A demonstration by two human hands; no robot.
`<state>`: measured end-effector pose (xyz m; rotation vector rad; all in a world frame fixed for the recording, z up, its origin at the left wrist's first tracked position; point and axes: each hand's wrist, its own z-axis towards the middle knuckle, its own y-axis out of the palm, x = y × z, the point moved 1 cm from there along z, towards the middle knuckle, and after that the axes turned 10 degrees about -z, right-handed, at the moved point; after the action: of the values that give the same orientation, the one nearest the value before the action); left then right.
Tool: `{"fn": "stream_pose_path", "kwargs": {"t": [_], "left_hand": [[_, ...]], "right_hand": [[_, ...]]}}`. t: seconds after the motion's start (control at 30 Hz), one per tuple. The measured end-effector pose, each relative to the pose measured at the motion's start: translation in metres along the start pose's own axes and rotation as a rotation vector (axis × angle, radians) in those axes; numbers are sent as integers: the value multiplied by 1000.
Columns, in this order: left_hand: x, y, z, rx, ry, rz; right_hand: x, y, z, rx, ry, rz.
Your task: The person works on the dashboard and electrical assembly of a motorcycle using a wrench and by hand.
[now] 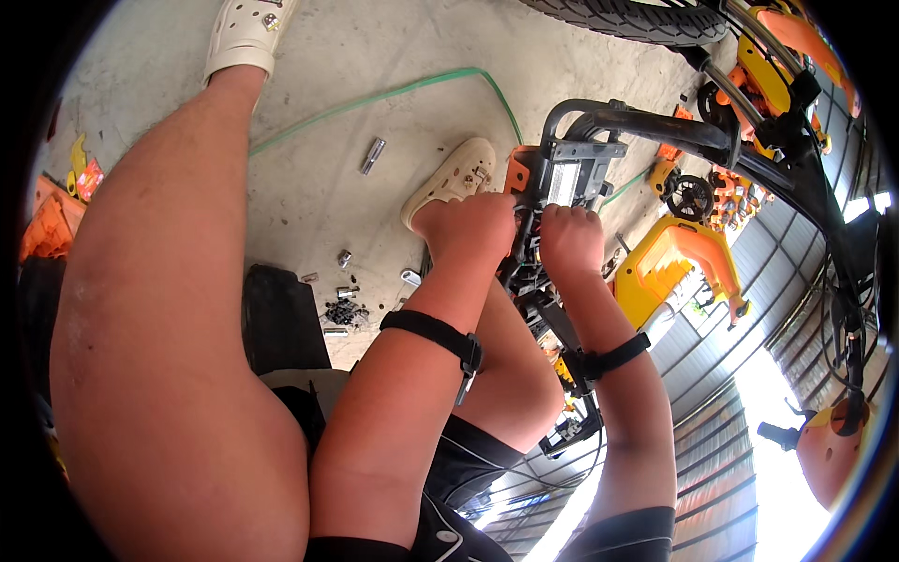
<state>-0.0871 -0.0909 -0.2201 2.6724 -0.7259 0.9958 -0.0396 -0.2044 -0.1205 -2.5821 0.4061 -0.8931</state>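
Note:
My left hand is closed in a fist-like curl beside the black frame of a motorbike. Its fingertips are hidden among dark wires and parts. Close by on the right, my right hand is also closed, fingers bent down over the same wiring, and what it grips is hidden. Just beyond both hands sits a black housing with a white label. An orange part stands next to it, near the left knuckles. Black straps circle both forearms.
Metal sockets and a heap of small black pieces lie on the concrete floor. A green hose crosses it. A tyre is at the top; handlebars and forks rise at right. A yellow body panel stands beyond my right hand.

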Motion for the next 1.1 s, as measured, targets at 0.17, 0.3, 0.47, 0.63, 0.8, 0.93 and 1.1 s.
{"fn": "stream_pose_path", "kwargs": {"t": [0.17,0.3,0.47,0.63,0.8,0.93,1.1], "left_hand": [[1,-1,3,-14,-25,-7],[7,-9,10,129,131,-3],[37,-23,25,253,326,231],[42,-20,32,409,435,184],[25,-19,27,354,387,137],[10,-8,23,380,390,88],[0,3,13,389,326,-19]], "right_hand": [[0,5,0,39,-7,21],[1,1,3,41,-36,-8],[3,6,0,77,-101,-52],[1,1,2,28,-85,5],[1,-15,9,-365,261,441],[12,0,17,-387,360,698],[17,24,14,-458,376,1016]]}}
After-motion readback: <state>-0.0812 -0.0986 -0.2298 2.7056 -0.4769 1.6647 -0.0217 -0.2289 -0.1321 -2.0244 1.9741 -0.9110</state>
